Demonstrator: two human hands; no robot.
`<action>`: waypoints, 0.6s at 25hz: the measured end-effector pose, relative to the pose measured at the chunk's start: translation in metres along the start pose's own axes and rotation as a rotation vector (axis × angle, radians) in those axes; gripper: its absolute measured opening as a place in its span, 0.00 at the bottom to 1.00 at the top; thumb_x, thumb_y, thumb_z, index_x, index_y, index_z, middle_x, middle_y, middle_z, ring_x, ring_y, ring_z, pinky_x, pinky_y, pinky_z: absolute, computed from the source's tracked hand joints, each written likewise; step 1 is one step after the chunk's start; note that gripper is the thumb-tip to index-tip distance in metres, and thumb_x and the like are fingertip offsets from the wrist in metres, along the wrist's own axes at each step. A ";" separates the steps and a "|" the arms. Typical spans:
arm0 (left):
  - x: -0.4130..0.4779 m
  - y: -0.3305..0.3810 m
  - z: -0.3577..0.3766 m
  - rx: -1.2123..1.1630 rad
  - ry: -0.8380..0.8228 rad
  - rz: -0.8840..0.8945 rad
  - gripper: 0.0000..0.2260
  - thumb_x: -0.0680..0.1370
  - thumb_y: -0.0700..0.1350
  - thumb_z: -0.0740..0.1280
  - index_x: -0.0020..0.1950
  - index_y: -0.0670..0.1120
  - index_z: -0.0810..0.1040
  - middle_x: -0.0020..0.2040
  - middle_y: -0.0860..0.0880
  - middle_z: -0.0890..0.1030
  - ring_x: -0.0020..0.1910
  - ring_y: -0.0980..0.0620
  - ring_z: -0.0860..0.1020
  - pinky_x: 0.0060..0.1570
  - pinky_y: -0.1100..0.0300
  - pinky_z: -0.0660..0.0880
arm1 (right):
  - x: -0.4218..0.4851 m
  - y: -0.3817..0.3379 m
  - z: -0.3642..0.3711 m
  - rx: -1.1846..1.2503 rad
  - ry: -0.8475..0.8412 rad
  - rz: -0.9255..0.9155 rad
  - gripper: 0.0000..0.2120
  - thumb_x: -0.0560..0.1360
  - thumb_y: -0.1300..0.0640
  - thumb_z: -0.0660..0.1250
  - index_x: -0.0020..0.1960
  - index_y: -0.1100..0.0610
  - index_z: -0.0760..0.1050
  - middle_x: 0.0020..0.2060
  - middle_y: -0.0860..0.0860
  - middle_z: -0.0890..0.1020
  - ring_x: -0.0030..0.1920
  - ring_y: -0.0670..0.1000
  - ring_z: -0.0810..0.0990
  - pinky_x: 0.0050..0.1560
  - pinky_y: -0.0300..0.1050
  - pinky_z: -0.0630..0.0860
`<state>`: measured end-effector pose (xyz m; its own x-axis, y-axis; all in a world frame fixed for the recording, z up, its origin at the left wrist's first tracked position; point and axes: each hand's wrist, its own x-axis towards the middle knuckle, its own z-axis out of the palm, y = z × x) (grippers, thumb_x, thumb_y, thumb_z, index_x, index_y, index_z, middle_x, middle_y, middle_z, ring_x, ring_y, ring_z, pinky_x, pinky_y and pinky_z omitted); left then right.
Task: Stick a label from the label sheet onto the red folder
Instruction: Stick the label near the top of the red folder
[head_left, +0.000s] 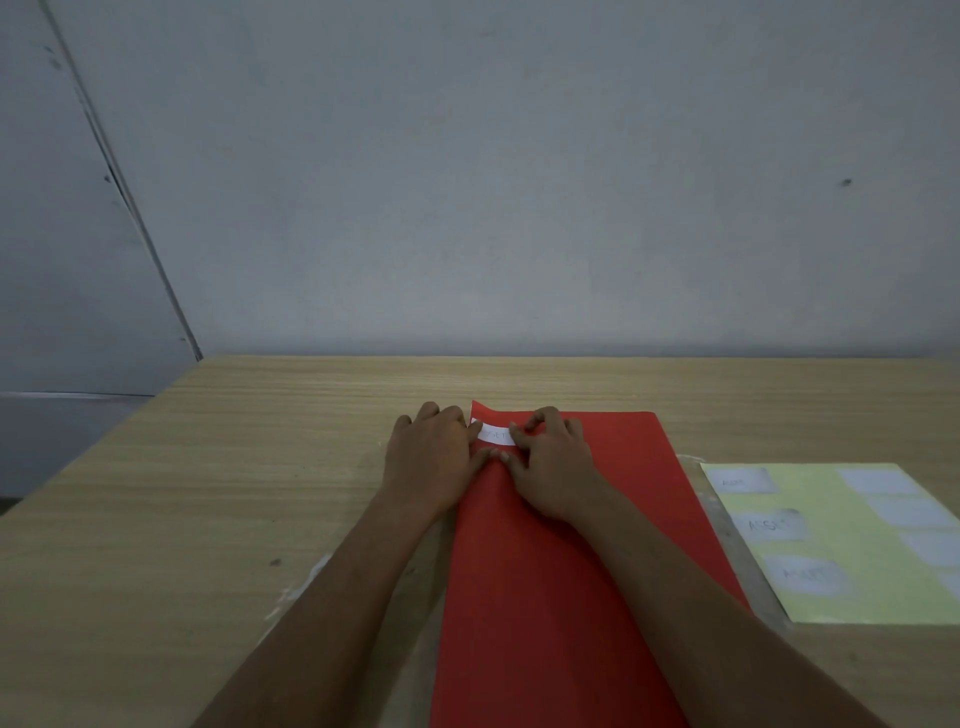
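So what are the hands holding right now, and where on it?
The small white paper label, by its two short ends: left hand at its left end, right hand at its right, pressing it onto the flat red folder near its far left corner.

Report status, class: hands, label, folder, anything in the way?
Both hands, left hand and right hand, pressing the label at the red folder far left corner. Label sheet lies right, clear. Nothing in the way.

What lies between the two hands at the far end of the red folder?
In the head view, a white label lies on the red folder between the left hand and right hand, fingertips of both touching it.
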<state>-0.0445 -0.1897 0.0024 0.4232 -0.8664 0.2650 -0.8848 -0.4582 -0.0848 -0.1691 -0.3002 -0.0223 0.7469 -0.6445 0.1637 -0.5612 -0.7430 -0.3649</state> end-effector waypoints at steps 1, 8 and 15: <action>0.000 0.000 0.000 -0.004 0.000 0.000 0.22 0.80 0.63 0.54 0.68 0.56 0.76 0.56 0.53 0.78 0.59 0.48 0.71 0.52 0.52 0.67 | 0.000 0.002 0.001 0.005 -0.008 -0.020 0.26 0.78 0.39 0.56 0.71 0.49 0.72 0.65 0.50 0.68 0.67 0.56 0.64 0.64 0.52 0.67; -0.001 0.003 0.000 -0.004 0.012 -0.038 0.21 0.79 0.65 0.54 0.62 0.58 0.80 0.52 0.52 0.79 0.57 0.49 0.72 0.48 0.53 0.64 | -0.003 0.007 -0.002 0.175 0.042 -0.049 0.18 0.77 0.45 0.66 0.63 0.50 0.80 0.62 0.51 0.73 0.64 0.53 0.67 0.64 0.41 0.62; 0.000 0.003 0.001 0.005 0.013 -0.022 0.23 0.80 0.62 0.55 0.69 0.53 0.75 0.60 0.53 0.78 0.61 0.48 0.71 0.53 0.51 0.67 | 0.002 0.005 0.000 0.079 0.026 -0.002 0.26 0.76 0.41 0.63 0.68 0.54 0.75 0.64 0.51 0.71 0.66 0.54 0.67 0.67 0.47 0.63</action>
<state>-0.0463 -0.1916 0.0009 0.4401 -0.8533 0.2795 -0.8742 -0.4783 -0.0837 -0.1701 -0.3057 -0.0243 0.7377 -0.6485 0.1878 -0.5294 -0.7282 -0.4353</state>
